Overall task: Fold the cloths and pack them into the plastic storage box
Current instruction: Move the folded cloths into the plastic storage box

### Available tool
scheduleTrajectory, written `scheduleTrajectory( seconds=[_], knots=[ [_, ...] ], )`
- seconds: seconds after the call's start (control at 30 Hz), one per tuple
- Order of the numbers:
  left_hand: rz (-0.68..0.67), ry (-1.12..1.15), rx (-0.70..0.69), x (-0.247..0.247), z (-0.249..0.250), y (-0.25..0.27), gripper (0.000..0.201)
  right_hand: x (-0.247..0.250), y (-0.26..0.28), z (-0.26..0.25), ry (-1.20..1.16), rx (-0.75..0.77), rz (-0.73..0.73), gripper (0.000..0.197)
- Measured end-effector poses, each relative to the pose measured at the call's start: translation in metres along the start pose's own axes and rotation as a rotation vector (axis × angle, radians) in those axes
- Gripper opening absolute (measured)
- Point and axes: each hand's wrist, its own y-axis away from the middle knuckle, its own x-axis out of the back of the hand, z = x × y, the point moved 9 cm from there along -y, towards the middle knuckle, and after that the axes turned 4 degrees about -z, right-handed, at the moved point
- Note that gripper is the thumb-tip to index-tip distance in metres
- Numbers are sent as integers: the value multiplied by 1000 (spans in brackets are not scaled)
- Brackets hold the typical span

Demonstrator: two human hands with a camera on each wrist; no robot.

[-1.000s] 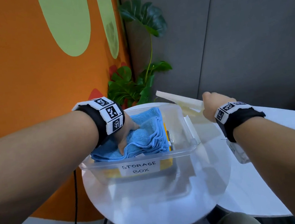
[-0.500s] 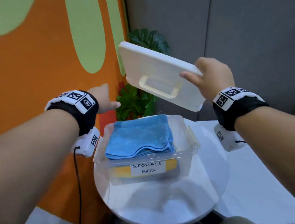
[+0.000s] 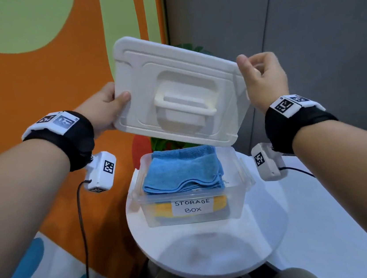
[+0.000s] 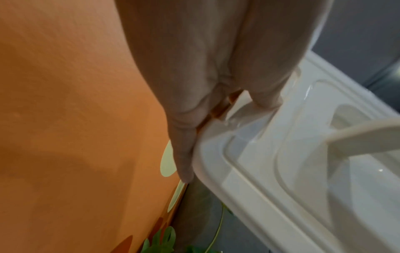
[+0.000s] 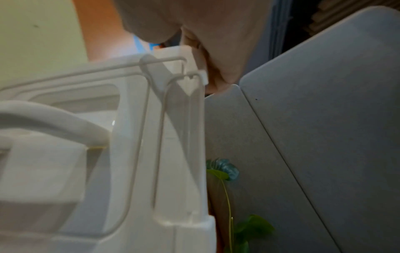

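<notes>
A clear plastic storage box point(image 3: 236, 201) labelled "STORAGE BOX" stands on a round white table point(image 3: 210, 251). Folded blue cloths point(image 3: 182, 171) are stacked in it above a yellow cloth point(image 3: 161, 209). Both hands hold the white lid point(image 3: 179, 97) tilted in the air above the box, its handle side facing me. My left hand point(image 3: 107, 106) grips the lid's left edge point(image 4: 216, 137), thumb on top and fingers behind. My right hand point(image 3: 260, 78) pinches the lid's right edge point(image 5: 194, 71).
An orange and green wall point(image 3: 31, 76) runs close on the left. Grey panels point(image 3: 302, 20) and a green plant point(image 3: 162, 143) stand behind the box. A second white tabletop point(image 3: 338, 223) adjoins on the right. Cables hang from both wrist cameras.
My left hand left the blue cloths and took the lid's left edge. The right hand lifted the lid from the table and brought it over the box.
</notes>
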Motion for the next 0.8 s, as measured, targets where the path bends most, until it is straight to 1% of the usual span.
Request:
scheduleTrajectory(
  seconds=[0.03, 0.07, 0.13, 0.2, 0.27, 0.3, 0.33, 0.43, 0.47, 0.57, 0.67, 0.8],
  knots=[
    [-10, 36, 9, -1, 1, 2, 26, -4, 1, 9, -8, -81, -36, 47],
    [-12, 61, 22, -1, 0, 3, 28, -12, 3, 19, -11, -174, -103, 59],
    [-16, 95, 61, -1, -3, 6, 31, -32, 16, 35, -23, -341, -291, 77],
    [-26, 109, 142, -4, -11, 8, 27, -45, 27, 46, 39, -408, -442, 89],
    [-37, 80, 242, -8, -19, 13, 18, -50, 31, 57, 114, -436, -512, 92],
    [-50, 34, 285, -11, -22, 16, 16, -51, 34, 59, 145, -467, -532, 89],
    [-71, -21, 318, -14, -25, 19, 15, -51, 41, 58, 171, -508, -552, 82],
    [-131, -139, 404, -22, -34, 25, 17, -53, 61, 66, 161, -630, -637, 46],
    [-151, -170, 437, -24, -38, 27, 19, -52, 67, 70, 165, -667, -660, 40],
    [-245, -226, 533, -32, -54, 36, 25, -52, 83, 77, 217, -733, -727, 36],
    [-339, -245, 626, -41, -72, 45, 26, -54, 98, 86, 286, -784, -830, 36],
    [-438, -343, 739, -49, -100, 56, 28, -59, 113, 96, 388, -805, -937, 36]
  ],
)
